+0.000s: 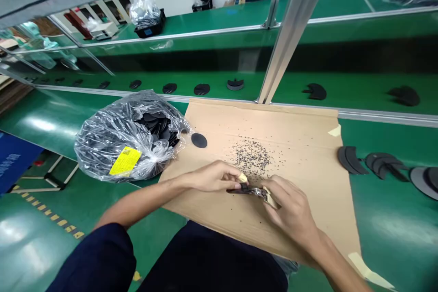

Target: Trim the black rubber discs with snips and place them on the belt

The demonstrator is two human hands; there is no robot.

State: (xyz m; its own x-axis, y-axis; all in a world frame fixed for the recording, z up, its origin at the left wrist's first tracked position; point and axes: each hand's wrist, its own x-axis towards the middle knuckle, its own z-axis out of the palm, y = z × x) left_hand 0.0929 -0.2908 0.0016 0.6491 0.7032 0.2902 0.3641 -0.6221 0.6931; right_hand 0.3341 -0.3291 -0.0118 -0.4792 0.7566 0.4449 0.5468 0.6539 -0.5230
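Over the cardboard sheet [308, 182], my left hand [214, 177] is closed in a pinch on a flat black plastic piece [237, 190]. My right hand [292, 200] is wrapped round small metal nippers [258, 191], whose jaws meet the right end of that piece. Most of the nippers' handles are hidden in my palm. Pale yellow covers sit on some fingertips of both hands. Just beyond my hands lies a scatter of tiny black scraps [253, 156]. A black oval disc [199, 140] rests at the cardboard's left side.
A clear plastic bag [99, 130] with a yellow label holds many black pieces, left of the cardboard. Stacked black curved parts [383, 163] lie on the green bench at right. Beyond a metal post [290, 23], several black parts [201, 89] lie in a row on a green strip.
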